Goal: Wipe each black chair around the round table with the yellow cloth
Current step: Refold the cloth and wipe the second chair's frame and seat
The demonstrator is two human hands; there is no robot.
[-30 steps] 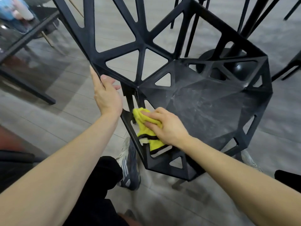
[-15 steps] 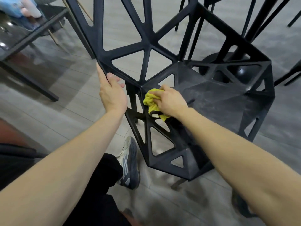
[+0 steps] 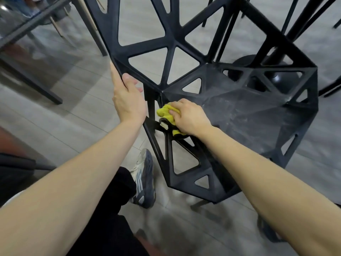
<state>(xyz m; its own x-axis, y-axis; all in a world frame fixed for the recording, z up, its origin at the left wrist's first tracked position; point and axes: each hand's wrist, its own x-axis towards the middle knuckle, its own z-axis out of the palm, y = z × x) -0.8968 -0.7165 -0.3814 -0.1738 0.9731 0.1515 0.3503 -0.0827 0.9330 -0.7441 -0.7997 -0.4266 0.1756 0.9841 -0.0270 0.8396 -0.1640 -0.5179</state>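
A black chair (image 3: 245, 115) with triangular cut-outs fills the middle of the view, its dusty seat facing me. My left hand (image 3: 129, 100) grips the left edge of the chair's backrest, thumb over the front. My right hand (image 3: 190, 117) holds the bunched yellow cloth (image 3: 166, 112) against the seat's left rear corner, where seat meets backrest. Part of the cloth is hidden under my palm.
The round table's black pedestal base (image 3: 276, 78) shows behind the seat. A dark glass table (image 3: 24, 28) stands at the upper left. Other chair legs (image 3: 328, 89) sit at the right. My sneaker (image 3: 143, 178) is on the grey plank floor beside the chair.
My right hand swept the cloth from the seat's front-left edge up to the rear-left corner. My left hand kept its grip on the backrest edge.
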